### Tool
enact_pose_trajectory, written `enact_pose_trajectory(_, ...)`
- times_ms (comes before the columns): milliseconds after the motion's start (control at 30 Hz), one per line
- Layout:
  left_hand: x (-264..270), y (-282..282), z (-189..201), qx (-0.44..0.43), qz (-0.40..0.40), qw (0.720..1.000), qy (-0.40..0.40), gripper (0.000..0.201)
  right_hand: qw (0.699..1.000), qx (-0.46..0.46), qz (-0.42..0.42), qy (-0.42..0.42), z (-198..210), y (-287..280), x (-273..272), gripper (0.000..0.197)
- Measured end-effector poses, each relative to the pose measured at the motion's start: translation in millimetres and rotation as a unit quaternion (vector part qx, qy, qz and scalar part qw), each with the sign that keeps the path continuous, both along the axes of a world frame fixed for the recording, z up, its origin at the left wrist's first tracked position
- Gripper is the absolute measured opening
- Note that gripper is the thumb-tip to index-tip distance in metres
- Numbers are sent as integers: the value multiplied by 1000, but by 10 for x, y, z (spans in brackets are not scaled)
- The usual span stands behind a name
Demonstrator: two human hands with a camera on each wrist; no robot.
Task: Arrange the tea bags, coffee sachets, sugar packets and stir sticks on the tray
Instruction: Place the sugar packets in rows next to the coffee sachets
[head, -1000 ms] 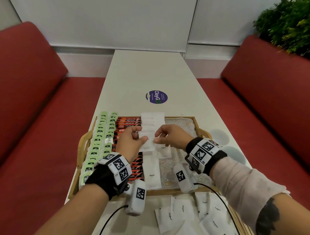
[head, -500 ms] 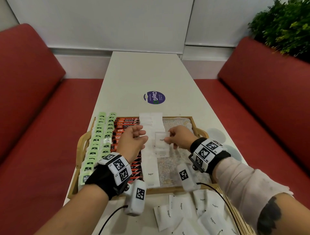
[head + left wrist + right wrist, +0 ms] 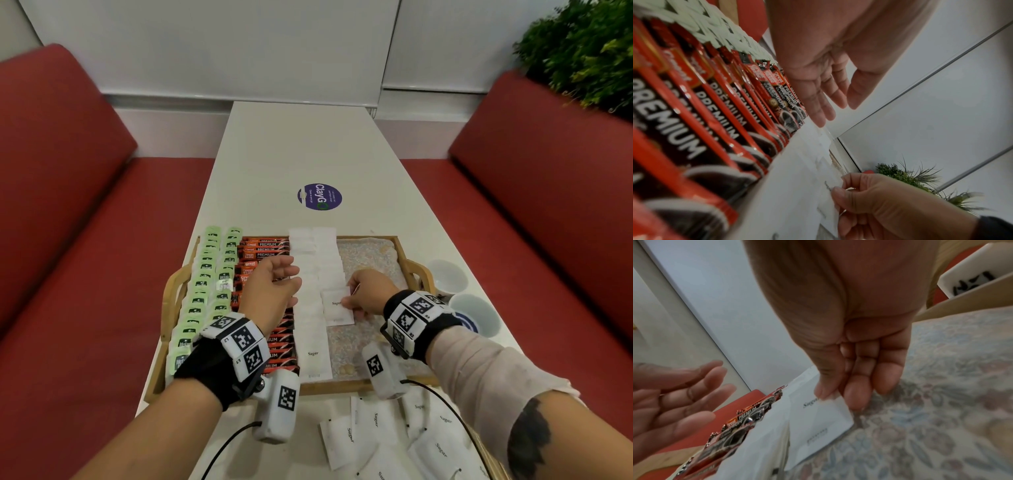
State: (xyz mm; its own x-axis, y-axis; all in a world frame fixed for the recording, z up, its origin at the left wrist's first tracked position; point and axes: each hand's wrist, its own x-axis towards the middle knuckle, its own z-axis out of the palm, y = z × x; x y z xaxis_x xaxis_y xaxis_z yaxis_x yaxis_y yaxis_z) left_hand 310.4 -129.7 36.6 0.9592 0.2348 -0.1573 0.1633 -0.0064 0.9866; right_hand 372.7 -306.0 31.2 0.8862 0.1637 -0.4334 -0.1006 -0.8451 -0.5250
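On the wooden tray (image 3: 169,301), the right hand (image 3: 368,296) pinches a white sugar packet (image 3: 337,306) at its edge, the packet lying flat on the tray's patterned liner beside the sugar rows. The right wrist view alone shows thumb and fingers (image 3: 854,395) clamping it. The left hand (image 3: 270,289) hovers over the coffee sachets (image 3: 265,248), fingers apart and relaxed, holding nothing.

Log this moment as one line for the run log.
right hand: pinching sugar packet | placing in second sugar column on tray | left hand: open, over coffee sachets
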Motion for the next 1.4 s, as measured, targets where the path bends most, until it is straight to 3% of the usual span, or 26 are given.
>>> enact_pose_trajectory(433,-3,1,-23,14,-8,1000,7,29,999,-5,-10,43,38,53,-1,15)
enact_pose_trajectory(567,-20,-21,1,22,-11,1000,5,29,999,-32,-4,18,78,39,-9,37)
enact_pose_trajectory(700,-82,-87,50,23,-24,999,3,28,1000,-14,-19,-18,200,-40,-101,33)
enact_pose_trajectory(1033,-523,-395,85,66,-74,995,0,23,999,18,0,-42,398,-436,-672,17)
enact_pose_trajectory(1300,-870,-866,9,107,-132,985,16,20,998,-12,-26,-57,431,-1002,-1188,20)
enact_pose_trajectory(1400,-955,-1056,-78,142,-170,974,46,19,997,-34,-43,-47,389,-1194,-1369,13)
